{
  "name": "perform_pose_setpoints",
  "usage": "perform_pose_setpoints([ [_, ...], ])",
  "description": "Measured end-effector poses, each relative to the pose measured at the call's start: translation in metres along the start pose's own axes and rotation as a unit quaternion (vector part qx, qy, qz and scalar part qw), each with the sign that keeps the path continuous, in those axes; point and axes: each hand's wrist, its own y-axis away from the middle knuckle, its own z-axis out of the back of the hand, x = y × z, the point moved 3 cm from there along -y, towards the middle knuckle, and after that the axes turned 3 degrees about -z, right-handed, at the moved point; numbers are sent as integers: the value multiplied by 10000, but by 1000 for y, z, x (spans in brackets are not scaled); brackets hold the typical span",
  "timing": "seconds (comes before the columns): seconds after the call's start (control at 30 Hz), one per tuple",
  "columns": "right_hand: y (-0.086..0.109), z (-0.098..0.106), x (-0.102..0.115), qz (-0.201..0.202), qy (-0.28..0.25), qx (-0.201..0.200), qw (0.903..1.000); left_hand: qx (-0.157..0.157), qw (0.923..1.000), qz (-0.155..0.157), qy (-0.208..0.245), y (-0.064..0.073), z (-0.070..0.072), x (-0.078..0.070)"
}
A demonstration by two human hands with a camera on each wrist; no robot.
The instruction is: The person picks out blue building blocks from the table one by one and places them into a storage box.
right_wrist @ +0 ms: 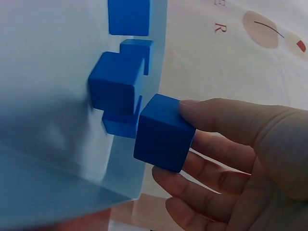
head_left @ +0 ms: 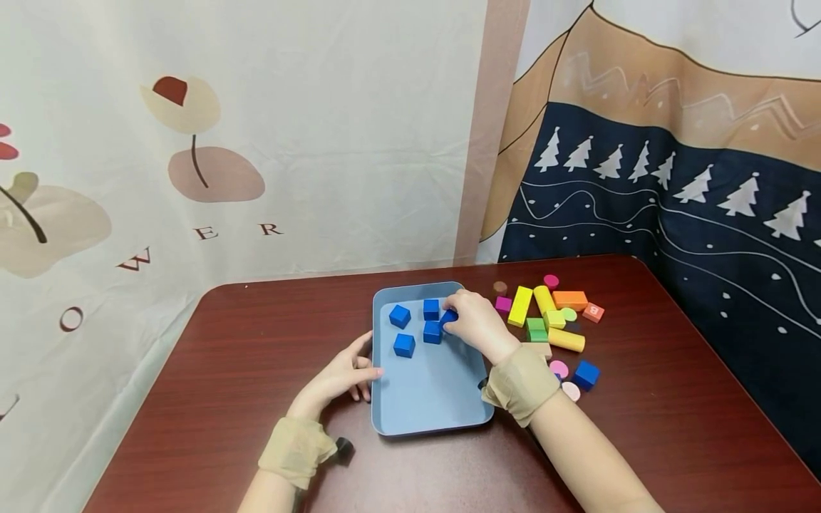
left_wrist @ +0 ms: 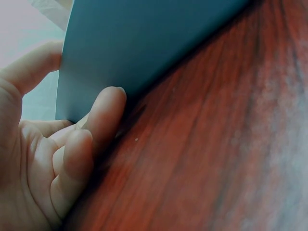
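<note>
Fingers (right_wrist: 192, 190) of your right hand (head_left: 477, 324) are pinching 1 blue cube (right_wrist: 163, 134) at the tray's (head_left: 430, 399) far right, near 4 more cubes (head_left: 404, 345); your left hand (head_left: 336, 374) is gripping the left rim (head_left: 374, 399).

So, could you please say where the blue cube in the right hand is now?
In the head view, the right hand pinches that blue cube near the far right corner of the tray, right of two other blue cubes.
</note>
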Motion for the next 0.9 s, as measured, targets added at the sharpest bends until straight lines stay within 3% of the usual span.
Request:
perform_pose_setpoints([
  [0.43,0,-8,0,-27,117,98,9999,-18,10000,21,22,0,0,0],
  [0.67,1,-7,-3,-96,62,186,9998,-95,9999,30,-43,-12,6,34],
  [0.9,-2,-10,-4,-66,139,247,9996,-94,9999,35,-58,-10,7,33],
])
